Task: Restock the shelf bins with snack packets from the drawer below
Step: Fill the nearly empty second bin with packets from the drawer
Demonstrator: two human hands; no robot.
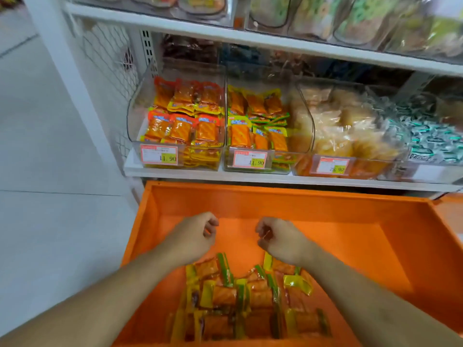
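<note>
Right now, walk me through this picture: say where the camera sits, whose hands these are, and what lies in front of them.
The one picture comes from a camera worn on a person's head, looking down. No machine here: two bare arms reach over an open orange drawer. The left hand and right hand hang loosely curled and seem to hold nothing. Below them lie snack packets, orange with yellow-green edges. Above, on a white shelf, stand clear bins of similar packets with price tags.
</note>
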